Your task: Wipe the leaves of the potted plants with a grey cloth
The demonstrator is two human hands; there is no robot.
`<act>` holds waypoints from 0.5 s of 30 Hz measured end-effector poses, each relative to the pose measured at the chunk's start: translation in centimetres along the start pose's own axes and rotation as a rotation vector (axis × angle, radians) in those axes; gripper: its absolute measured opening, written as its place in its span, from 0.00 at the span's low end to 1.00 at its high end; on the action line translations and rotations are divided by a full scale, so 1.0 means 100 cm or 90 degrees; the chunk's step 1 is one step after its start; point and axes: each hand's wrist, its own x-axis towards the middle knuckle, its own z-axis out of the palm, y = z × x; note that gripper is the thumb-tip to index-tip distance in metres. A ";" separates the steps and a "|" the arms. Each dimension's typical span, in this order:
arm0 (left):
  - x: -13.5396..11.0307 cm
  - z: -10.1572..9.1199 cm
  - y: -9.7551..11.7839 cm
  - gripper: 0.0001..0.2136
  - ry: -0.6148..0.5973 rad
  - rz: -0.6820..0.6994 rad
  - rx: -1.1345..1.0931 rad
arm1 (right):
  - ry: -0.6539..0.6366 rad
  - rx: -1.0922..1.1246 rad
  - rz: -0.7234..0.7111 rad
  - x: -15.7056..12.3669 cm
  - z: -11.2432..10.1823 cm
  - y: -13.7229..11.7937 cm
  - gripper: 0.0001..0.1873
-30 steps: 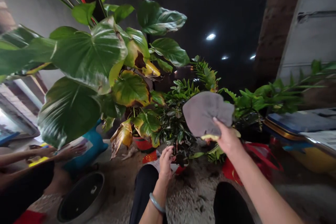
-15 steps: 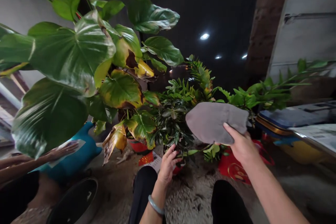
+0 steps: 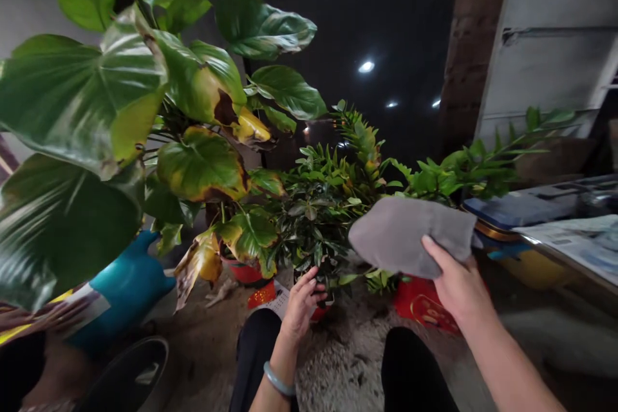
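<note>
My right hand (image 3: 461, 283) grips the right end of a flat grey cloth-like piece (image 3: 410, 236), its pointed end facing left; the thumb lies on top and the other fingers are underneath. The piece is held in the air in front of the plants. My left hand (image 3: 300, 306), with a bracelet on the wrist, is at the lower leaves of a small dark-leaved plant (image 3: 309, 212). Its fingers are loosely bent and slightly apart, nothing visible in them. The thumb is hidden, and I cannot tell whether the fingertips touch the plant or its pot.
A large-leaved plant (image 3: 203, 164) with browned leaves fills the left. Near it are a blue figure-like object (image 3: 132, 283), a dark bucket (image 3: 164, 360) and another person's leg (image 3: 22, 360). A red bag-like item (image 3: 420, 302) and a table with papers (image 3: 574, 235) are on the right.
The view has shifted slightly to the right. The grey piece has tilted and sits a little lower and further right. At far left, a yellow-edged printed sheet shows where another person's hand was.
</note>
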 end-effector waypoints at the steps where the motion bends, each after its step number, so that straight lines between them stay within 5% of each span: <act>1: 0.000 0.001 -0.001 0.23 0.003 0.000 -0.001 | 0.018 0.023 0.009 0.009 0.007 -0.002 0.20; 4: -0.001 0.001 -0.003 0.22 0.008 0.002 -0.008 | 0.014 0.101 0.237 -0.002 0.028 0.017 0.16; 6: -0.002 -0.001 -0.002 0.22 0.013 0.003 -0.015 | -0.050 0.115 0.459 -0.032 0.033 0.039 0.13; 8: -0.003 -0.003 0.000 0.22 0.023 -0.001 -0.020 | -0.123 0.079 0.558 -0.063 0.029 0.052 0.14; 11: -0.003 -0.006 0.001 0.22 0.022 -0.006 -0.023 | -0.170 0.052 0.403 -0.074 0.019 0.039 0.16; 15: -0.001 -0.004 0.001 0.21 0.002 -0.009 -0.029 | -0.129 0.047 0.213 -0.026 0.028 -0.004 0.14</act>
